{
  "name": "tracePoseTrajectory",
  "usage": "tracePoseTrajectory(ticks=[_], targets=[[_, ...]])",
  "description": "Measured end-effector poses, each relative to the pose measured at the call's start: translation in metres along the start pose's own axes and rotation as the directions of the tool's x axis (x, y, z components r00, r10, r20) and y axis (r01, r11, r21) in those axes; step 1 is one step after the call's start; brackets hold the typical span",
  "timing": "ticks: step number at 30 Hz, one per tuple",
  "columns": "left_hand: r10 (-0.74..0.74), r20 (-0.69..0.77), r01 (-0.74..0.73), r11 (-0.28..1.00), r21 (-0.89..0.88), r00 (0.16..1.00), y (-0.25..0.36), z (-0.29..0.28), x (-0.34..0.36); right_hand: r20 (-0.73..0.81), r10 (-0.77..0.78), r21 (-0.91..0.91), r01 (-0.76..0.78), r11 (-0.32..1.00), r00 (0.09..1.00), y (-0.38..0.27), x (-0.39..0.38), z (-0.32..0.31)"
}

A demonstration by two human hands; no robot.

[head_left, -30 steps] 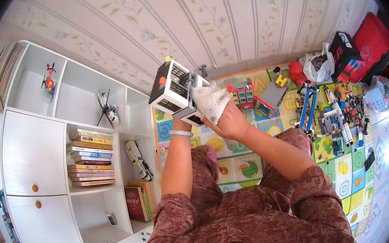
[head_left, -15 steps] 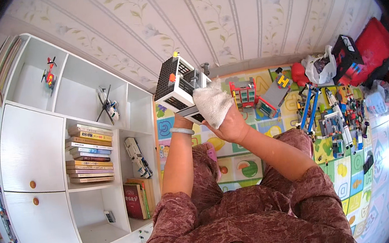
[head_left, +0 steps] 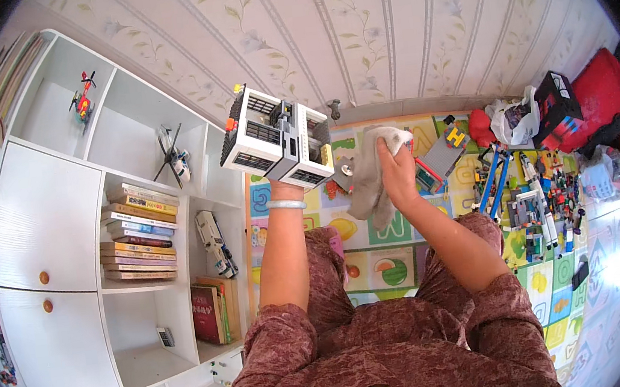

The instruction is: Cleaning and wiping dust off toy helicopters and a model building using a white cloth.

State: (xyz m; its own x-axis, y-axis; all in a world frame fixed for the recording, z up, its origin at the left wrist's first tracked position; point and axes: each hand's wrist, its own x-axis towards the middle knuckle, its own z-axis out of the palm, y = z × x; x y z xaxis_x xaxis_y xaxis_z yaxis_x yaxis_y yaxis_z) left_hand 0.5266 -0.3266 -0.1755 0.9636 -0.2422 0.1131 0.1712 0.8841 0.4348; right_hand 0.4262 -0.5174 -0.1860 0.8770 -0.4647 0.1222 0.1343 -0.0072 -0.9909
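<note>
My left hand (head_left: 287, 190) holds up a white and black toy brick building (head_left: 292, 150) from below, and most of its fingers are hidden behind the model. The building is tilted, with barred windows, a grey middle section and small orange and yellow pieces. To the right of it, my right hand (head_left: 399, 175) grips a greyish-white cloth (head_left: 366, 184), which hangs down in folds. Cloth and building are apart. Partly covered by the cloth and my right hand, a red and grey brick model (head_left: 430, 173) stands on the mat behind them.
A white shelf unit (head_left: 100, 170) with books (head_left: 141, 238) and toy helicopters (head_left: 172, 156) stands on the left. Several loose toy bricks and models (head_left: 541, 199) lie on the patterned play mat (head_left: 382, 235) at right. Bags (head_left: 515, 119) and a dark box (head_left: 557, 103) sit against the wall.
My right hand has drawn the cloth off the building and moved right; the cloth now hangs loose. My left hand has turned the building, showing more of its open side.
</note>
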Motion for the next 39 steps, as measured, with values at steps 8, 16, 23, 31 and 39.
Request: tracePoseTrajectory(ticks=[8, 16, 23, 31, 39], targets=[[0.212, -0.081, -0.196, 0.966, 0.166, 0.974, -0.017, -0.004, 0.006, 0.189, -0.211, -0.217, 0.250, 0.944, 0.959, -0.027, -0.021, 0.011], [0.401, -0.244, -0.272, 0.861, 0.429, 0.883, -0.051, 0.023, 0.002, 0.306, -0.464, -0.432, 0.555, 0.710, 0.831, -0.030, -0.005, 0.020], [0.478, -0.169, -0.315, 0.766, 0.560, 0.862, -0.062, 0.038, -0.006, 0.220, -0.333, -0.484, 0.399, 0.779, 0.917, -0.035, 0.003, 0.014], [0.565, 0.111, -0.265, 0.198, 0.944, 0.818, -0.064, 0.000, -0.013, 0.208, -0.320, -0.562, 0.381, 0.735, 0.924, -0.016, 0.016, 0.014], [0.625, -0.027, -0.271, 0.377, 0.886, 0.780, -0.064, 0.044, -0.009, 0.210, -0.315, -0.417, 0.376, 0.828, 0.926, 0.005, 0.053, -0.005]])
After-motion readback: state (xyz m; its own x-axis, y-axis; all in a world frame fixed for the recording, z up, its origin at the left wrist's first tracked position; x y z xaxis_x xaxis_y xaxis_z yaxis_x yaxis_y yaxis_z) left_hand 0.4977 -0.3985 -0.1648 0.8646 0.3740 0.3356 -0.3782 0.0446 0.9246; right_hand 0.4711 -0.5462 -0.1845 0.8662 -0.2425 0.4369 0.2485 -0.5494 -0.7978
